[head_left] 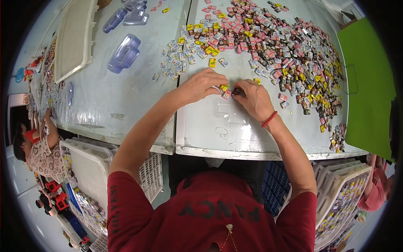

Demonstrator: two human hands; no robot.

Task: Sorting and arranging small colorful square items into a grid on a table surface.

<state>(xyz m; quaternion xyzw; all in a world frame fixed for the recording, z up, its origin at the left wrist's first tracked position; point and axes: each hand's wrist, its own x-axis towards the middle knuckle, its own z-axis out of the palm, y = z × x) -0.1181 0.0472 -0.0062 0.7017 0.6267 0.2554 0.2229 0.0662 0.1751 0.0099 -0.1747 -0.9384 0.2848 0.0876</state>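
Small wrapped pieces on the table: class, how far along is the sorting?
Done: only a few small wrapped pieces lie gathered between the hands. In hand: left hand and right hand both pinch at that cluster above a clear tray. Left: the big loose pile.

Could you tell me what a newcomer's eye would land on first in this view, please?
First, the wide heap of small, colourful wrapped square pieces across the far right of the pale grey table. Next, the left hand and right hand meeting mid-table over a few pieces. A bright green flat board stands at the right edge.
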